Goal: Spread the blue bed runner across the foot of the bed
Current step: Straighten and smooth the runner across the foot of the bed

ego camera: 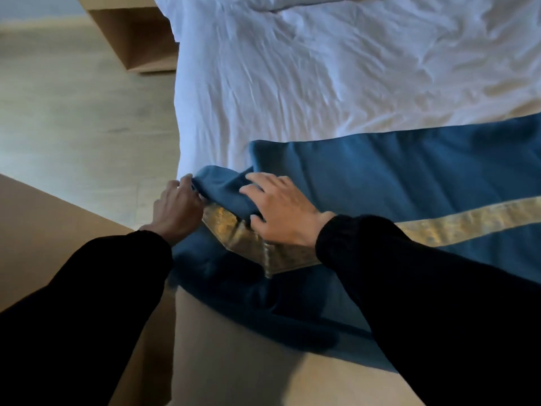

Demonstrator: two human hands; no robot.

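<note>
The blue bed runner point(409, 171) with a gold band lies across the foot of the bed point(292, 68), reaching to the right edge of the view. Its left end is folded back and bunched at the bed's left corner. My left hand point(175, 209) pinches the bunched blue fold at that corner. My right hand point(281, 209) lies on the runner beside it, fingers curled over the same fold just above the gold band. Both arms are in black sleeves.
White rumpled bedding covers the bed above the runner. A wooden bedside unit point(137, 39) stands at the upper left. Pale wood floor point(73, 112) lies left of the bed. A tan wooden footboard surface point(248, 376) and another tan panel point(44, 244) sit near me.
</note>
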